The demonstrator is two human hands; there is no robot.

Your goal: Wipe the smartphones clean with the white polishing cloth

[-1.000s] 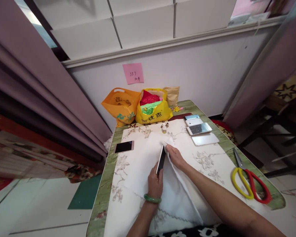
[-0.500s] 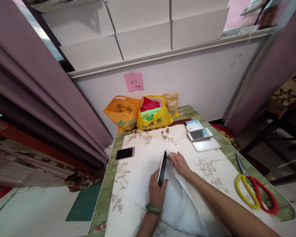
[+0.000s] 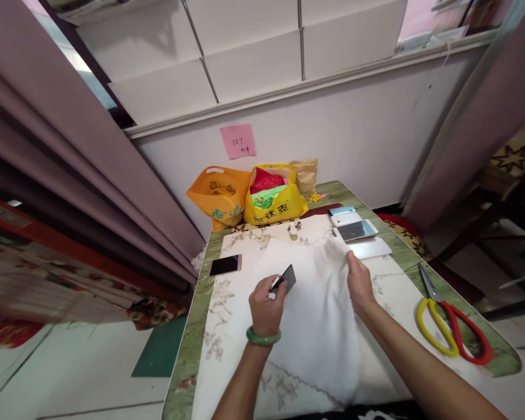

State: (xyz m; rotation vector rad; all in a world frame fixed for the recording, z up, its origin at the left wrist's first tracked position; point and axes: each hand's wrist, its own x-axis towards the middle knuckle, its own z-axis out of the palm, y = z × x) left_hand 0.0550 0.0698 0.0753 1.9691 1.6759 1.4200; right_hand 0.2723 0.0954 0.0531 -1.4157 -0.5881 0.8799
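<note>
- Your left hand (image 3: 265, 304) is clamped on the phone (image 3: 290, 280) at its lower end, near the frame's centre; your right hand (image 3: 359, 283) pinches the white cloth (image 3: 310, 329) by its edge, right of centre.
- The phone should feel light, stiff, slick and breakable; hold its long sides.
- The cloth is likely soft and limp; take it by the hem.
- The phone looks slim, dark-faced, pale-edged, tilted.
</note>
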